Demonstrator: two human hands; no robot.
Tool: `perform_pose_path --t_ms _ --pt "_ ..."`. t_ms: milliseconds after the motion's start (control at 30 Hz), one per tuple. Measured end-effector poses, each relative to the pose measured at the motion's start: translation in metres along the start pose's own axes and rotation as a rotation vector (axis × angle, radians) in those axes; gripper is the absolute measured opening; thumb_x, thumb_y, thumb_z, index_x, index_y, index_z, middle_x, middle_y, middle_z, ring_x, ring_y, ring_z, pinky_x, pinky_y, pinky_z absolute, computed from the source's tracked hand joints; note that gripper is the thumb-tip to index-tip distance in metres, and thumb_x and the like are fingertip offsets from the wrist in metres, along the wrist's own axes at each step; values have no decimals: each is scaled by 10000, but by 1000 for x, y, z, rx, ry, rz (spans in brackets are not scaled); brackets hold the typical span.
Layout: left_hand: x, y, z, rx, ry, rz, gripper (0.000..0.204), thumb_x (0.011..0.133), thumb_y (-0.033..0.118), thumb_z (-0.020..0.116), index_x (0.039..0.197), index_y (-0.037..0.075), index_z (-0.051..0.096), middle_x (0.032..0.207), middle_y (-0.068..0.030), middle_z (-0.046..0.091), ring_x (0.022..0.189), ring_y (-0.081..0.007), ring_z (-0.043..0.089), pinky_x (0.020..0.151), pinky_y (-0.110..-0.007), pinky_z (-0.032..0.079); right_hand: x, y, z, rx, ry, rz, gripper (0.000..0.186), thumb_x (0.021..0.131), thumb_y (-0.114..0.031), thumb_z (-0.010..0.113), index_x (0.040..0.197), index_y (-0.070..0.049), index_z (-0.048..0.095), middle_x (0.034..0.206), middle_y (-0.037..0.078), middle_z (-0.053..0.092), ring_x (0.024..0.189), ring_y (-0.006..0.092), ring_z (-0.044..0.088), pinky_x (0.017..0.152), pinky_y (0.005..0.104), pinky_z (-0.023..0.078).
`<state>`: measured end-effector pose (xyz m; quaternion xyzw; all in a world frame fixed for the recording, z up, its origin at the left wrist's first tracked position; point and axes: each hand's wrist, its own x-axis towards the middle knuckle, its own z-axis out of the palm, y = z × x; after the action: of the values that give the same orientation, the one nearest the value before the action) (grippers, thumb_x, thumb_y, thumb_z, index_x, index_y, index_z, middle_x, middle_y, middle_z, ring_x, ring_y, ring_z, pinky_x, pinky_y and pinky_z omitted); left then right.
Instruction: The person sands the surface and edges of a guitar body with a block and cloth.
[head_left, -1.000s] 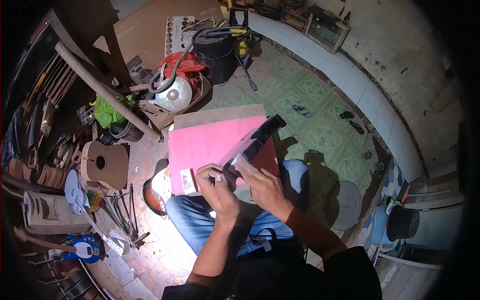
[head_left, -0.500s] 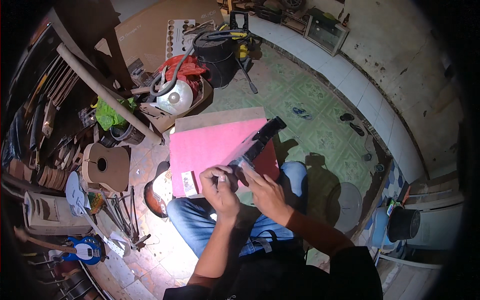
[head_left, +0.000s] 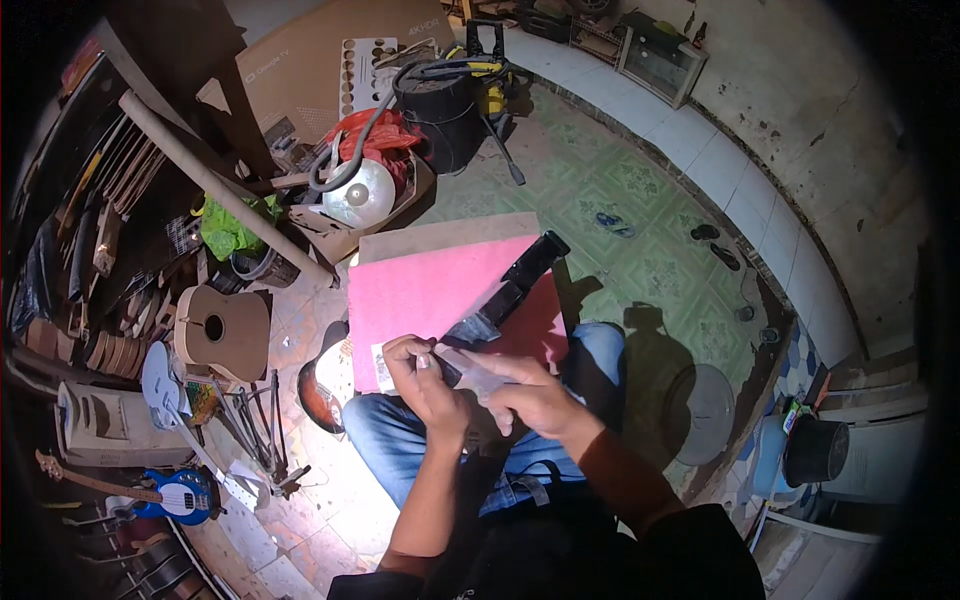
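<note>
My left hand [head_left: 428,392] is closed around the near end of a dark elongated piece [head_left: 518,272], which slants up and right over a pink sheet [head_left: 415,295] and has a greyish translucent part along it. A pale flat strip [head_left: 480,372] lies against that near end, with my right hand [head_left: 540,402] closed on it. The pink sheet rests on cardboard [head_left: 440,232] between my jean-clad legs. A small light block [head_left: 383,360] shows partly behind my left hand.
Guitar bodies [head_left: 217,325], a blue bass [head_left: 183,495] and stacked wood [head_left: 110,230] crowd the left. Behind stand a black bucket [head_left: 435,130] and a carton of red bags [head_left: 385,135]. On the right are sandals [head_left: 615,222], a round lid [head_left: 700,415] and a black tub [head_left: 815,450].
My right hand and the pale strip have slid down toward my left hand, from higher along the dark piece to its near end. The pink sheet appears slightly rightward as the view shifts.
</note>
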<state>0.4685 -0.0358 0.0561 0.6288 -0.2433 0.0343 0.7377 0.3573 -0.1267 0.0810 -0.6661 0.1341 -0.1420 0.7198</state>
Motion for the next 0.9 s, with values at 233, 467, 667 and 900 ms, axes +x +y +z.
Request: perform_pose_path --t_ms 233,467,667,900 --pt "-8 2 2 -10 0 72 223 961 229 489 968 7 496 986 -126 490 911 -210 465 878 -361 407 -2 20 4 28 7 88 650 860 116 457 1497 2 517 1477 230 585 1355 327 597 1009 376 551" --pt "-12 -1 0 -13 11 45 254 959 263 482 969 9 493 993 -119 483 910 -207 464 890 -360 408 -1 46 17 -518 175 -357 686 881 79 450 1557 -37 452 1538 199 539 1222 323 684 957 378 566" --pt "-12 1 1 -9 4 61 241 965 253 479 965 12 488 986 -112 476 921 -208 461 896 -360 402 -7 38 4 -621 310 -396 726 884 102 486 1590 -62 426 1547 126 552 1173 266 702 932 340 575" --pt "-14 2 -1 9 -21 42 251 982 273 475 991 23 485 1021 -109 496 960 -203 470 942 -351 393 -21 7 6 221 96 34 660 934 56 501 1583 -37 426 1350 126 693 616 92 621 619 257 540"
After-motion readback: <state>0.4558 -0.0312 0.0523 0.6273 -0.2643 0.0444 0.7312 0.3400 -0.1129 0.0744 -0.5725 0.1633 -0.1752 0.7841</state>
